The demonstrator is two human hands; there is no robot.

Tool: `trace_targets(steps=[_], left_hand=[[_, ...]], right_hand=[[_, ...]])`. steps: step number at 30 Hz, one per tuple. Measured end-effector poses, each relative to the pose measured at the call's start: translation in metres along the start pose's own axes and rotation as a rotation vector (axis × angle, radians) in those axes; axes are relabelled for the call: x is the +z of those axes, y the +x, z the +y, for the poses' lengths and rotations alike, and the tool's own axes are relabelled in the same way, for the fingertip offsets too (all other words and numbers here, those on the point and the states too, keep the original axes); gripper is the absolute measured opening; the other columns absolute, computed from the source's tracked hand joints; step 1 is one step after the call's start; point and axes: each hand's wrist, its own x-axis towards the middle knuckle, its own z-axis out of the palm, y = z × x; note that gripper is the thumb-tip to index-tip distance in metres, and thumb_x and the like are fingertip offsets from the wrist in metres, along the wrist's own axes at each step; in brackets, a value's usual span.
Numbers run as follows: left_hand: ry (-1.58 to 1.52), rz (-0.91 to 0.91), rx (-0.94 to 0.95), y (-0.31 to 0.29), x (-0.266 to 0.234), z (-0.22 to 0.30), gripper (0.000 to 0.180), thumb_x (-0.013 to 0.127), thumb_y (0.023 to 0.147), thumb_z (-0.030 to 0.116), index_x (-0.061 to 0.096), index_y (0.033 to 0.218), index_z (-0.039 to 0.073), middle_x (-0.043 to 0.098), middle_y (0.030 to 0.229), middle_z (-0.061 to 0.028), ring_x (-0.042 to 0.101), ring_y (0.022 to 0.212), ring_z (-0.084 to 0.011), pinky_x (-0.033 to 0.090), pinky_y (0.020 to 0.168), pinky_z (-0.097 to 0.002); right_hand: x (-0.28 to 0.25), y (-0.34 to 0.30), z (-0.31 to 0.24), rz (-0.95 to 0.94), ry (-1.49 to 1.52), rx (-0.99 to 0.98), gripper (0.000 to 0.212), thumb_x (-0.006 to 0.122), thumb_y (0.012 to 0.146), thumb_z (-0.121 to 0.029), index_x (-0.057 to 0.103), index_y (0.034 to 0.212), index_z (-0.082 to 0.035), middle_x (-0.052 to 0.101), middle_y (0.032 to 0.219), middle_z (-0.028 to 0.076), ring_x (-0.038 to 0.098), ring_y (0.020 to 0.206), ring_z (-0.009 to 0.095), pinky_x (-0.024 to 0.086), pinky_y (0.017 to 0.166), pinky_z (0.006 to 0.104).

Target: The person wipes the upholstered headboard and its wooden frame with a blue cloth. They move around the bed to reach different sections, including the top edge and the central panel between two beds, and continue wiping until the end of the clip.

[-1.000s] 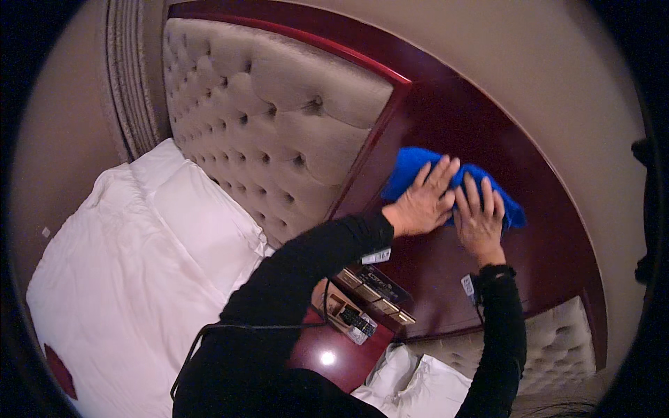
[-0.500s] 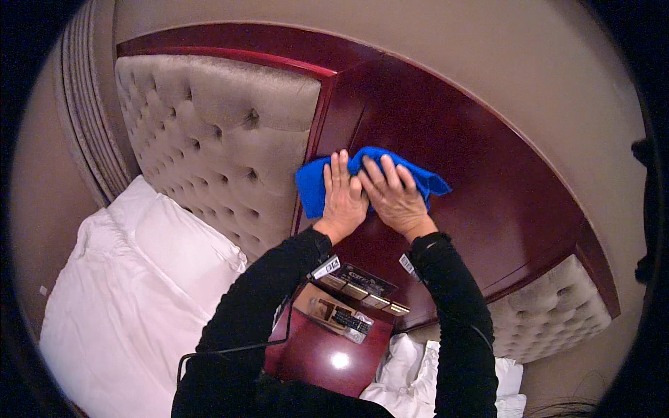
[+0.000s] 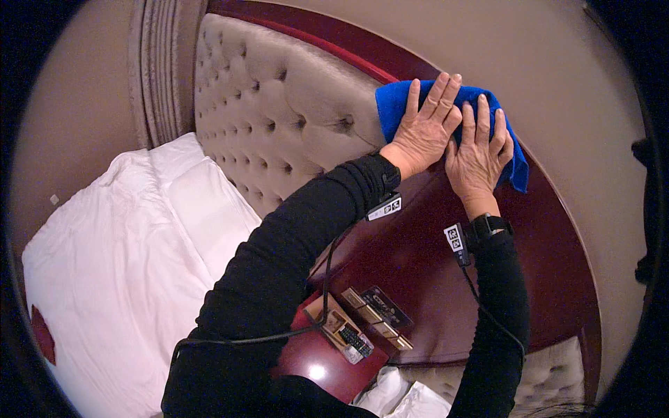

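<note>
A blue cloth (image 3: 397, 103) lies against the glossy dark red wooden panel (image 3: 536, 244), up at its top edge beside the tufted headboard. My left hand (image 3: 423, 132) presses on the cloth, fingers stretched out and pointing up. Beside it my right hand (image 3: 481, 153) rests flat on the cloth too, its fingers spread. The hands nearly touch at the thumbs. One corner of the cloth hangs down past the right hand's fingers; the part beneath the palms is hidden.
A beige tufted headboard (image 3: 279, 104) stands at left above a bed with white bedding (image 3: 118, 279). Below, a red nightstand (image 3: 313, 380) bears a tray with a remote control (image 3: 355, 341), next to a row of switches (image 3: 376, 320). A cable (image 3: 244, 341) crosses my left arm.
Both hands and the blue cloth have moved up and to the right, from the panel's left part to its top edge. The view has shifted as well.
</note>
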Motion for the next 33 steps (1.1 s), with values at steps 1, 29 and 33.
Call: trace_targets(steps=[1, 29, 33], left_hand=[[0.001, 0.004, 0.000, -0.001, -0.002, -0.010, 0.028, 0.054, 0.089, 0.018, 0.052, 0.115, 0.007, 0.026, 0.162, -0.0213, 0.018, 0.153, -0.0367, 0.006, 0.120, -0.0617], [-0.296, -0.232, -0.408, -0.110, 0.030, -0.070, 0.038, 0.046, 0.097, 0.019, 0.048, 0.127, -0.005, 0.035, 0.153, -0.0316, 0.021, 0.148, -0.0483, 0.010, 0.120, -0.0617], [-0.507, -0.297, -0.569, -0.107, 0.022, -0.074, 0.032, 0.051, 0.098, 0.022, 0.050, 0.119, -0.003, 0.024, 0.159, -0.0308, 0.012, 0.151, -0.0479, 0.007, 0.118, -0.0664]], right_hand=[[0.005, 0.008, -0.009, 0.002, 0.040, 0.013, 0.055, 0.061, 0.088, -0.033, 0.053, 0.141, -0.021, 0.035, 0.159, 0.002, 0.024, 0.147, 0.030, 0.018, 0.115, 0.0477], [0.114, 0.005, -0.094, 0.158, 0.122, -0.035, 0.034, 0.056, 0.091, -0.036, 0.067, 0.119, -0.020, 0.054, 0.141, 0.000, 0.040, 0.133, 0.024, 0.025, 0.107, 0.0447], [0.108, -0.006, -0.106, 0.058, 0.086, 0.135, 0.031, 0.060, 0.090, -0.038, 0.066, 0.114, -0.019, 0.058, 0.127, 0.002, 0.045, 0.121, 0.025, 0.029, 0.101, 0.0453]])
